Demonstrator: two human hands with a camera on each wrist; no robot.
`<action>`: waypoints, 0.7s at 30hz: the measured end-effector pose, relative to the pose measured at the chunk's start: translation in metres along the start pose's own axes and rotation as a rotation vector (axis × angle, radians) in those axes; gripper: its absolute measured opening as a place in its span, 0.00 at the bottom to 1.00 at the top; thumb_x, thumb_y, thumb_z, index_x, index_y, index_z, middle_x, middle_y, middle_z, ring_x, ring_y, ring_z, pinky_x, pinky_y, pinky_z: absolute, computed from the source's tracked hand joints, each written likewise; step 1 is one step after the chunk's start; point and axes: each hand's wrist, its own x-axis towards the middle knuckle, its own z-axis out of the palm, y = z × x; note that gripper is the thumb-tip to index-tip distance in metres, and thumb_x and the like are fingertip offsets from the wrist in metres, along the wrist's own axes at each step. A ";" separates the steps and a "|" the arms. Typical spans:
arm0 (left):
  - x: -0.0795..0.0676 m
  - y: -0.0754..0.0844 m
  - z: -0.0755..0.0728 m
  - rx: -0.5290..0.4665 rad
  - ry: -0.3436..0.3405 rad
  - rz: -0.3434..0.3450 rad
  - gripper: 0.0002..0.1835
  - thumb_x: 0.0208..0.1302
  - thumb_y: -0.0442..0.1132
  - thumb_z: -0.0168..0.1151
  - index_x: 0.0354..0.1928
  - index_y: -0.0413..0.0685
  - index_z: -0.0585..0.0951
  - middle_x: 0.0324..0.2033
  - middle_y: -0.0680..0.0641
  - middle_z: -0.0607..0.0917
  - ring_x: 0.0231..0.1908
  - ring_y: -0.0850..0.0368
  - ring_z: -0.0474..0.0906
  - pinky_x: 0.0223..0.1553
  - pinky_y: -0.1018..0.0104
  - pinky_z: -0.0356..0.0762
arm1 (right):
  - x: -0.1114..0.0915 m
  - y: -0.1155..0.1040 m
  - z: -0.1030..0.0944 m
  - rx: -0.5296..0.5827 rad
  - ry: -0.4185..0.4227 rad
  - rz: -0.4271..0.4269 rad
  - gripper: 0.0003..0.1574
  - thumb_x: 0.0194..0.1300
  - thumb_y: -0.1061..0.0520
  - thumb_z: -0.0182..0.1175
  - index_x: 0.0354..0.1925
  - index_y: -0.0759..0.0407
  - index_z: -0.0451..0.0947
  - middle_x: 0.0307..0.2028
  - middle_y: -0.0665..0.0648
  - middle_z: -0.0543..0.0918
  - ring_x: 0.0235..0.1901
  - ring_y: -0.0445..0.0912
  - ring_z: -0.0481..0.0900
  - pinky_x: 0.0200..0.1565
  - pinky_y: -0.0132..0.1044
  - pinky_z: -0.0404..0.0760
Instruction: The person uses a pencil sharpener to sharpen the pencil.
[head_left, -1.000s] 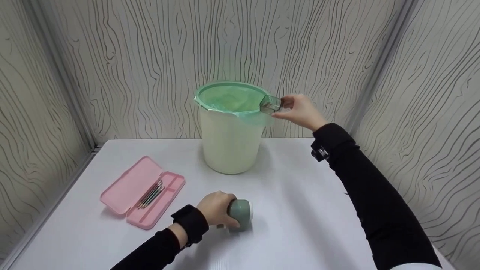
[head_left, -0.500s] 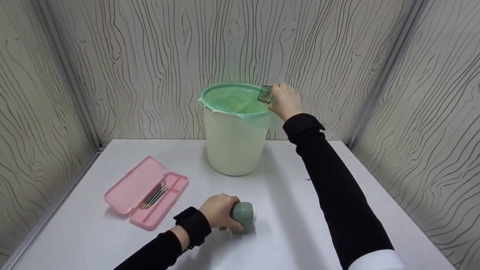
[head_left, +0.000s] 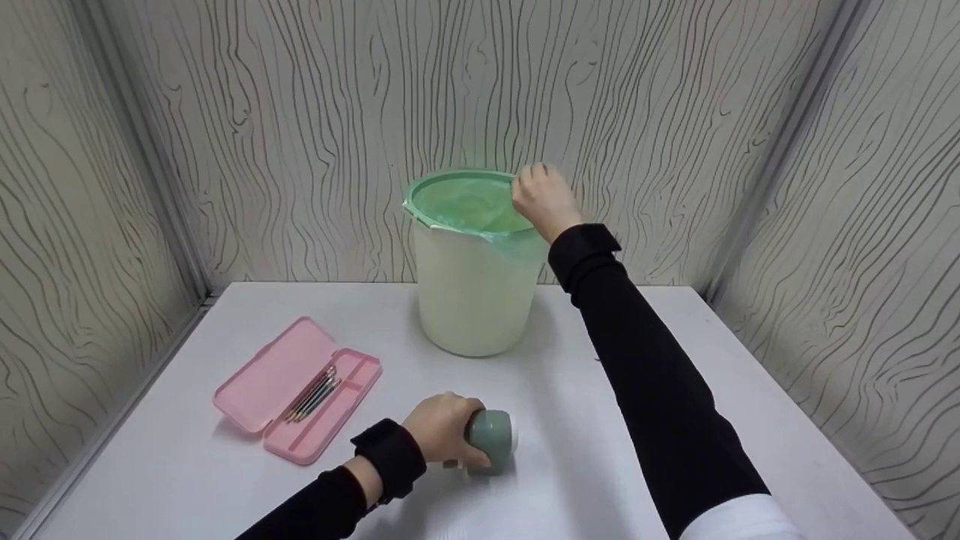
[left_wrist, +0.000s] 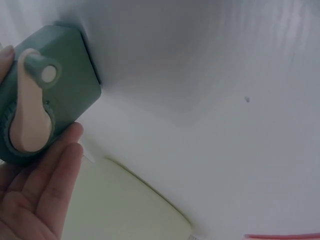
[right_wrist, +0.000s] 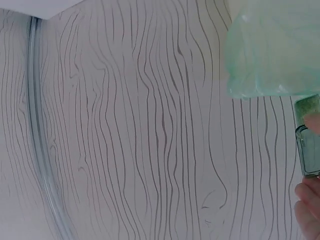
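On the table my left hand [head_left: 442, 429] grips a green hand-crank pencil sharpener [head_left: 491, 435]. Its pale crank [left_wrist: 31, 117] shows plainly in the left wrist view, with fingers along the side of the body. My right hand [head_left: 545, 196] is at the right rim of a pale bin [head_left: 476, 300] lined with a green bag [right_wrist: 275, 55]. That hand pinches a clear shavings drawer [right_wrist: 310, 145], visible at the right edge of the right wrist view; the hand's back hides it from the head view. Some shavings show through the drawer's plastic.
An open pink pencil case [head_left: 274, 375] lies on the left of the white table [head_left: 420, 510], with several pencils [head_left: 315, 396] in it. Wood-patterned panels [head_left: 300, 135] stand behind and at both sides. A small dark speck [left_wrist: 247, 99] lies on the table.
My right hand has moved left to the bin's rim and turned palm down, tipping the drawer over the bin. The left hand keeps hold of the sharpener; the view has shifted slightly.
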 end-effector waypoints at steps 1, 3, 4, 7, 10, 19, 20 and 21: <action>0.000 0.000 0.000 0.003 -0.001 -0.002 0.27 0.44 0.51 0.84 0.45 0.46 0.86 0.38 0.51 0.91 0.36 0.61 0.84 0.40 0.70 0.81 | 0.001 0.000 -0.001 -0.043 0.019 -0.027 0.13 0.73 0.64 0.59 0.52 0.68 0.82 0.48 0.64 0.87 0.51 0.54 0.86 0.58 0.40 0.83; 0.000 0.001 -0.001 0.010 -0.002 -0.004 0.27 0.45 0.51 0.84 0.45 0.46 0.86 0.38 0.50 0.91 0.36 0.61 0.85 0.40 0.69 0.82 | 0.002 -0.001 -0.003 -0.110 0.048 -0.077 0.13 0.73 0.66 0.59 0.52 0.68 0.82 0.49 0.63 0.87 0.51 0.53 0.86 0.59 0.40 0.83; 0.000 0.002 -0.002 0.011 -0.004 -0.005 0.27 0.45 0.51 0.84 0.45 0.46 0.86 0.38 0.50 0.91 0.36 0.61 0.85 0.40 0.69 0.82 | 0.002 -0.002 -0.004 -0.141 0.059 -0.100 0.13 0.72 0.66 0.59 0.53 0.68 0.82 0.49 0.63 0.87 0.52 0.53 0.86 0.59 0.40 0.83; -0.001 0.003 -0.003 0.010 -0.011 -0.012 0.28 0.45 0.51 0.84 0.46 0.45 0.86 0.39 0.49 0.91 0.36 0.60 0.86 0.41 0.68 0.82 | 0.003 -0.004 -0.006 -0.204 0.077 -0.162 0.15 0.71 0.70 0.58 0.54 0.67 0.82 0.51 0.63 0.87 0.54 0.52 0.86 0.61 0.40 0.82; -0.001 0.003 -0.003 0.011 -0.015 -0.017 0.28 0.45 0.51 0.84 0.47 0.45 0.85 0.39 0.48 0.91 0.37 0.59 0.85 0.41 0.68 0.82 | 0.002 -0.006 -0.007 -0.246 0.077 -0.210 0.17 0.72 0.70 0.57 0.56 0.67 0.82 0.53 0.63 0.86 0.56 0.52 0.85 0.62 0.40 0.81; 0.000 0.002 0.000 0.004 -0.012 -0.002 0.28 0.46 0.51 0.84 0.46 0.45 0.86 0.38 0.49 0.91 0.36 0.61 0.86 0.40 0.69 0.82 | -0.002 -0.011 -0.002 -0.312 0.109 -0.276 0.16 0.74 0.68 0.54 0.56 0.65 0.83 0.52 0.61 0.87 0.55 0.52 0.85 0.62 0.39 0.81; 0.000 0.002 0.000 0.006 -0.010 -0.002 0.28 0.46 0.51 0.84 0.46 0.45 0.86 0.38 0.49 0.91 0.36 0.61 0.86 0.40 0.69 0.82 | -0.001 -0.011 -0.001 -0.318 0.118 -0.282 0.16 0.74 0.68 0.54 0.55 0.65 0.83 0.51 0.61 0.87 0.55 0.52 0.85 0.62 0.39 0.81; 0.000 0.002 0.000 0.009 -0.010 -0.002 0.28 0.46 0.51 0.84 0.46 0.45 0.86 0.38 0.49 0.91 0.35 0.61 0.86 0.40 0.69 0.82 | -0.001 -0.011 -0.001 -0.323 0.125 -0.287 0.16 0.75 0.68 0.54 0.55 0.64 0.83 0.51 0.61 0.87 0.55 0.52 0.85 0.61 0.39 0.81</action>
